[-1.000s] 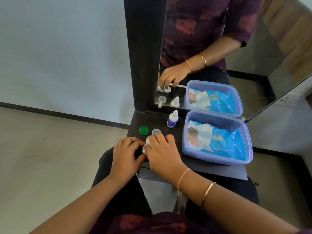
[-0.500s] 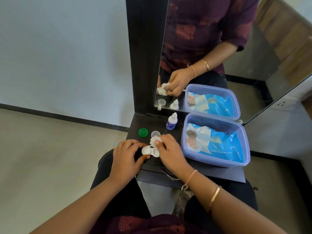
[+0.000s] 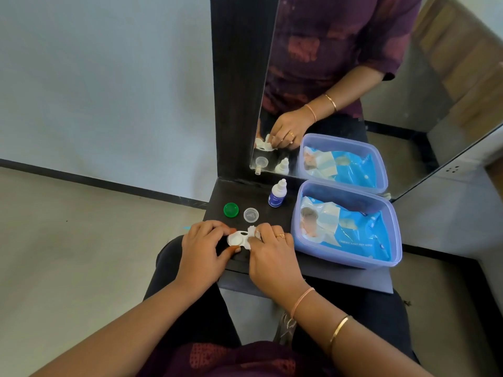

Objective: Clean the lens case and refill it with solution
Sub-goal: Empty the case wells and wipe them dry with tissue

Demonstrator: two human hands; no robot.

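A white lens case (image 3: 236, 238) lies open on the dark shelf (image 3: 345, 277) near its front edge. My left hand (image 3: 205, 250) holds the case at its left well between thumb and fingers. My right hand (image 3: 272, 254) pinches a small white wipe (image 3: 252, 232) and presses it onto the case's right well, which is hidden under it. Behind the case lie a green cap (image 3: 231, 209) and a clear cap (image 3: 251, 214). The small solution bottle (image 3: 277, 194), white with a blue label, stands upright further back.
A purple plastic tub (image 3: 392, 227) holding a blue pack of wet wipes (image 3: 353, 232) fills the right half of the shelf. A mirror (image 3: 353, 91) in a dark frame stands behind and reflects the scene. My lap is below the shelf edge.
The right hand lifted, uncovering the case, then came back down with the wipe on the right well. The left hand kept its hold on the left side.
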